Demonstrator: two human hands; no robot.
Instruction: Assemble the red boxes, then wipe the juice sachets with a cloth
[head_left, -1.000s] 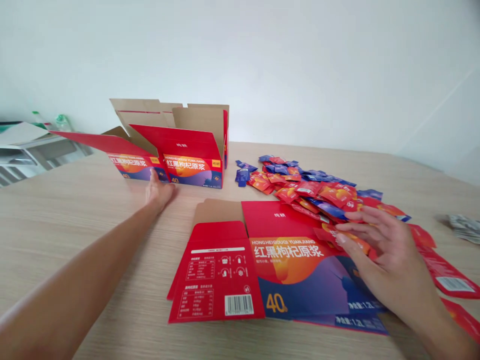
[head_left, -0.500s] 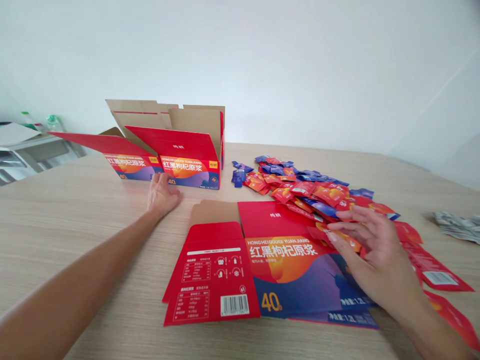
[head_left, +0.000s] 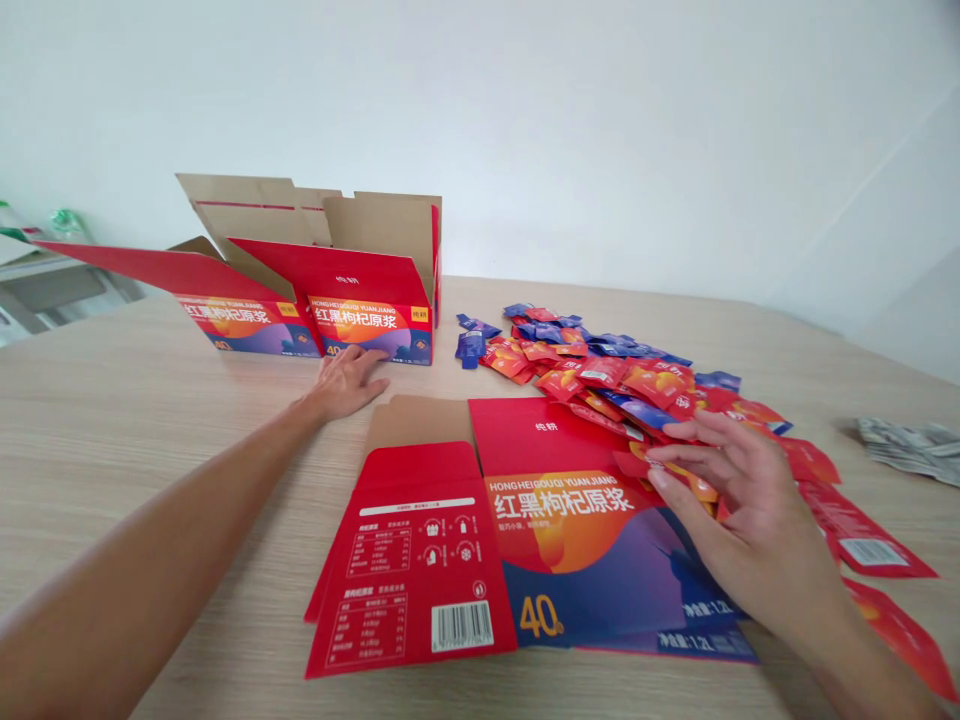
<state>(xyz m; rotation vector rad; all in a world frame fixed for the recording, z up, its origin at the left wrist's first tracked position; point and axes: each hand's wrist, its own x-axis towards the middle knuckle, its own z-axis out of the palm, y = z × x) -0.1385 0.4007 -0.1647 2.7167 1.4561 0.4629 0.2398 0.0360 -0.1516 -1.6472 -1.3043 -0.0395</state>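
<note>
My left hand [head_left: 346,384] is open at the lower front of an open-topped red and blue carton [head_left: 358,318], fingers stretched along its base. It appears to touch the carton. Beside it on the left stands a matching open carton [head_left: 247,327], its front flap leaning outward. My right hand [head_left: 739,500] hovers open, fingers slightly curved and apart, over the right end of flattened cartons [head_left: 574,565]. Nothing shows in its grasp. Close to its fingertips lies a heap of red and blue sachets [head_left: 592,372]; the hand hides part of them.
Several larger red pouches [head_left: 862,525] lie at the right, partly behind my right forearm. Farther right is a crumpled grey-white item [head_left: 911,448]. A white wall backs the wooden table [head_left: 112,430]. Green-topped bottles [head_left: 67,225] stand at the far left.
My left hand has slid right along the carton's front, and its fingers have straightened. The view has shifted slightly, moving the cartons left in the picture. My right hand has hardly moved.
</note>
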